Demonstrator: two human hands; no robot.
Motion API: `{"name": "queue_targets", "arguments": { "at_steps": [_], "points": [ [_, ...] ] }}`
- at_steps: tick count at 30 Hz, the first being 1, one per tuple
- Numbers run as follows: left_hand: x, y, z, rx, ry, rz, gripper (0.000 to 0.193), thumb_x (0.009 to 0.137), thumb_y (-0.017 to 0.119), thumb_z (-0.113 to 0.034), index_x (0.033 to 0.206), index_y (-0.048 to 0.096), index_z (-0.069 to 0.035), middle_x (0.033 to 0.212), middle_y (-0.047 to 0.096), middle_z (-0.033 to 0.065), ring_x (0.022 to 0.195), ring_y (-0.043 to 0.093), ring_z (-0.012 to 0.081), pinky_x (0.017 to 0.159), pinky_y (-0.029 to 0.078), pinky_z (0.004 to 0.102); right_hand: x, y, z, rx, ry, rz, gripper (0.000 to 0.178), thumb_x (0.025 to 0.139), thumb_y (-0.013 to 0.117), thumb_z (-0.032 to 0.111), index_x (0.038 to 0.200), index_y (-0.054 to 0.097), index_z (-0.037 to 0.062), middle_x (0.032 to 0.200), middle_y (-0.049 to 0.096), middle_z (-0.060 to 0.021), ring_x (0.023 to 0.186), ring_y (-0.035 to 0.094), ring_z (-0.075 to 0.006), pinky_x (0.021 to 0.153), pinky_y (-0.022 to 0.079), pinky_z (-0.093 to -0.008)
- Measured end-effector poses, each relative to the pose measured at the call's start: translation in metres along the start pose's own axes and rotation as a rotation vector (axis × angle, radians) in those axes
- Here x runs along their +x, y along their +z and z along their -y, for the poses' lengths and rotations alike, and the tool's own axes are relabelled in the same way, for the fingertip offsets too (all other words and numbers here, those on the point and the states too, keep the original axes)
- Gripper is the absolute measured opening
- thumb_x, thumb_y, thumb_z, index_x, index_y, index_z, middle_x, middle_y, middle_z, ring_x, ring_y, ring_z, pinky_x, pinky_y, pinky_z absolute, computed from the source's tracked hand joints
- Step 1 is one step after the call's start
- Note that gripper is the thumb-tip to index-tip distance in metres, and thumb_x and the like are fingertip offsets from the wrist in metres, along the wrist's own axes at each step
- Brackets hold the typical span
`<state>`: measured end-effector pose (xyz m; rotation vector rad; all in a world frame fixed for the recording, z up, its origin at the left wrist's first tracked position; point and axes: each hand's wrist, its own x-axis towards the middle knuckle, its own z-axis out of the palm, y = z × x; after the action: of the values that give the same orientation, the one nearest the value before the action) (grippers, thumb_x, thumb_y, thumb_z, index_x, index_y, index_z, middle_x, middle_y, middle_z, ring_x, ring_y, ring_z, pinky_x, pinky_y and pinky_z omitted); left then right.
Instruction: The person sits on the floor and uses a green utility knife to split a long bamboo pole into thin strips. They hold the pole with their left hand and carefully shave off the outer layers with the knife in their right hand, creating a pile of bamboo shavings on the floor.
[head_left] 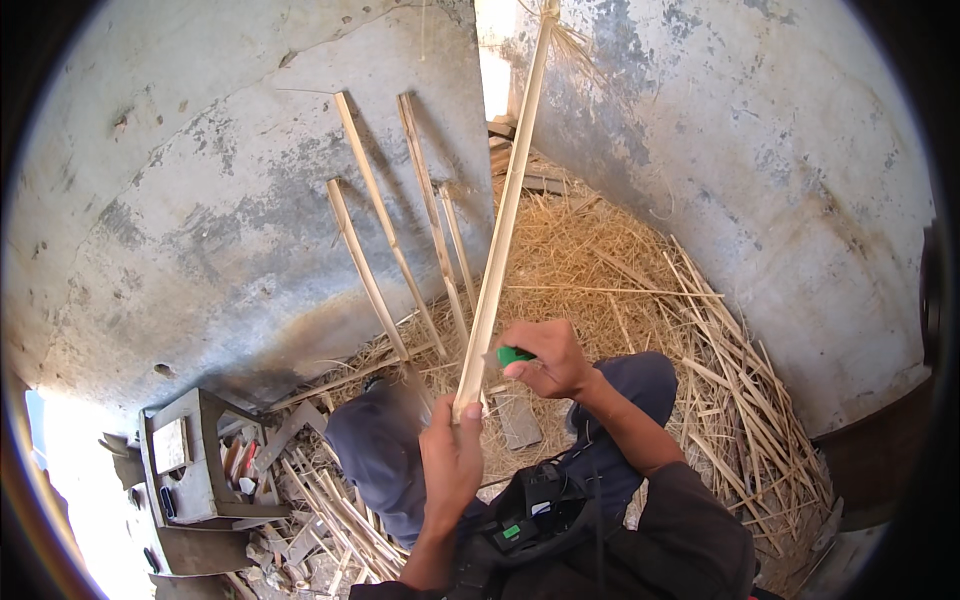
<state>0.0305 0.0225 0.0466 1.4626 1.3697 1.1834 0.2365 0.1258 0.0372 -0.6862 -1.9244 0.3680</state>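
Low on grooved pale strip (507, 215): left hand (452, 462), pinching it
Right of strip: right hand (552, 358) wrapped round green handle (513, 355)

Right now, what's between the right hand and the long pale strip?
In the head view, a green-handled tool pokes from the right hand toward the strip.

Four slats (378, 192) lean against the worn left wall (250, 130). Shavings (575, 250) lie thick between it and the right wall (760, 150), where loose sticks (752, 420) pile up. A grey box (200, 505) stands at lower left.
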Motion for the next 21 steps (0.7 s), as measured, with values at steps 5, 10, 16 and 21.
{"name": "queue_targets", "arguments": {
  "at_steps": [5,10,16,21],
  "points": [
    [0.0,-0.006,-0.004,-0.299,-0.123,0.104,0.036,0.115,0.05,-0.034,0.104,0.06,-0.001,0.079,0.054,-0.0013,0.071,0.047,0.0062,0.063,0.038,0.0267,-0.008,0.006,0.003,-0.152,-0.133,0.0,0.039,0.092,0.079,0.049,0.097,0.074,0.0105,0.077,0.068,-0.004,0.058,0.066,-0.0251,0.052,0.05,-0.0368],
    [0.002,-0.005,-0.011,-0.412,-0.164,0.159,0.042,0.116,0.044,-0.045,0.097,0.053,-0.009,0.071,0.038,-0.0076,0.055,0.029,0.0016,0.047,0.021,0.0223,-0.003,0.002,0.013,-0.203,-0.15,-0.017,0.037,0.09,0.081,0.048,0.093,0.074,0.0116,0.074,0.067,-0.0025,0.055,0.064,-0.023,0.05,0.048,-0.0358],
    [-0.001,-0.007,-0.013,-0.38,-0.177,0.158,0.041,0.115,0.044,-0.044,0.094,0.052,-0.01,0.069,0.037,-0.0072,0.054,0.028,0.0017,0.047,0.02,0.0225,0.002,-0.003,0.013,-0.231,-0.178,-0.086,0.041,0.092,0.08,0.048,0.089,0.074,0.0071,0.065,0.059,-0.0034,0.049,0.057,-0.022,0.046,0.041,-0.0351],
    [-0.002,-0.01,-0.011,-0.342,-0.177,0.144,0.042,0.115,0.044,-0.042,0.095,0.054,-0.007,0.07,0.039,-0.0065,0.058,0.031,0.003,0.051,0.023,0.024,0.004,-0.005,0.014,-0.263,-0.181,-0.066,0.04,0.091,0.081,0.048,0.089,0.075,0.0077,0.064,0.059,-0.0032,0.048,0.056,-0.0216,0.046,0.041,-0.0348]
  ]
}}
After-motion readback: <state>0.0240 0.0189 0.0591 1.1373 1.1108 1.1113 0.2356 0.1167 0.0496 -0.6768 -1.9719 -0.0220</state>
